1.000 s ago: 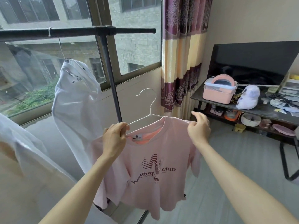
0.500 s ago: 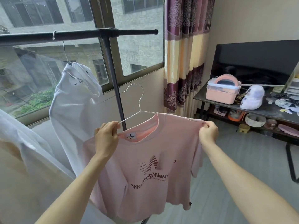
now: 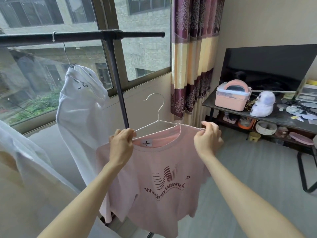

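**Pink T-shirt (image 3: 163, 177) on its hanger, held below the rail**

The T-shirt hangs chest-front toward the camera from a white wire hanger (image 3: 157, 119), in mid-air between the 2 hands and in front of the drying rack. The left hand (image 3: 121, 145) has its fingers curled round the left end of the hanger at the shirt's shoulder. The right hand (image 3: 208, 141) pinches the fabric of the other shoulder where it lies over the wire, just beside the collar.

The hanger's long axis runs left to right, close to level, and so roughly parallel to the black rail (image 3: 82, 36). Its hook stands upright between the hands, with the opening turned to the left. The rail lies well above the hook and farther from the person, and its free right end is almost straight over the hook. The rack's post (image 3: 118, 93) rises just behind the left hand, so that hand is the nearer 1 to the rack. A white shirt (image 3: 80, 114) already hangs from the rail left of the post.

As I judge it, the coming move is a lift up and forward, to bring the hook over the short stretch of rail right of the post.
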A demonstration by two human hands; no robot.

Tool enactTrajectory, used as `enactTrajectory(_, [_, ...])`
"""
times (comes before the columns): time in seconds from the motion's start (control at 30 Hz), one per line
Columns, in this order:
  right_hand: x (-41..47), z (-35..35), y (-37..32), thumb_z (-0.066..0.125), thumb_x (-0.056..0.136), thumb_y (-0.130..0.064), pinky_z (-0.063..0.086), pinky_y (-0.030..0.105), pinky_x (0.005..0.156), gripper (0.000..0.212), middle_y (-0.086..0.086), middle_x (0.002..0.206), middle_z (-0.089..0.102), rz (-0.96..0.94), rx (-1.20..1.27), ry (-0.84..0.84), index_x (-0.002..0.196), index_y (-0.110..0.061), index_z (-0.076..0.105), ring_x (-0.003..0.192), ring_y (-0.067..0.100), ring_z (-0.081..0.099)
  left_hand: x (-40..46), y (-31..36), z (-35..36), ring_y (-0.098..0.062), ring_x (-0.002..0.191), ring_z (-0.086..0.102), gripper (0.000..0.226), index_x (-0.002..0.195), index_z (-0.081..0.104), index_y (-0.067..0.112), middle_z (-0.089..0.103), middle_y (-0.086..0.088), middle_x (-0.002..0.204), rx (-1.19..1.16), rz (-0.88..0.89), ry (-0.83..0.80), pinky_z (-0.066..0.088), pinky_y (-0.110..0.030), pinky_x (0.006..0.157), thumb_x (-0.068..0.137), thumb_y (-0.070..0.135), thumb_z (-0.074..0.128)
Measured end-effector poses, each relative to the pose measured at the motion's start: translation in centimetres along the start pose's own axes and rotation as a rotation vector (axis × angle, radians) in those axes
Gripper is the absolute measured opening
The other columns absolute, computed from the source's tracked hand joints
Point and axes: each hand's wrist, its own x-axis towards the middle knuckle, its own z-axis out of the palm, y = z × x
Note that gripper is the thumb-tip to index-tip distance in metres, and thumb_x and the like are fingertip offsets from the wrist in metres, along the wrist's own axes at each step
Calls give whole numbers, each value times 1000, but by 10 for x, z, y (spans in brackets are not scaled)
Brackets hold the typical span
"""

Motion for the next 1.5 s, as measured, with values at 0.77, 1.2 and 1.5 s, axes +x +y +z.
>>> enactTrajectory(0.77, [32, -20, -47, 29, 100, -27, 31, 31, 70, 35, 16, 94, 65, 24, 173, 19, 78, -13, 51, 91, 34, 57, -28, 3, 18, -26, 132, 33, 97, 146, -3, 24, 34, -8, 146, -134, -437, -128, 32, -47, 105, 79, 43, 64])
enactTrajectory(1.2, [65, -53, -23, 34, 100, -22, 33, 36, 68, 37, 25, 93, 65, -133, 51, 108, 90, 5, 58, 89, 42, 57, 9, 21, 1, -21, 84, 55, 38, 112, 41, 29, 60, 6, 102, -259, 91, -85, 41, -28, 68, 88, -1, 47])
enactTrajectory(1.5, [68, -58, -25, 35, 99, -20, 35, 34, 65, 33, 2, 61, 48, -233, 147, -23, 77, -3, 53, 69, 30, 49, 31, 8, -13, -14, 93, 51, 26, 95, 69, 22, 55, 6, 99, -249, -216, -104, 36, -28, 78, 94, 16, 43])
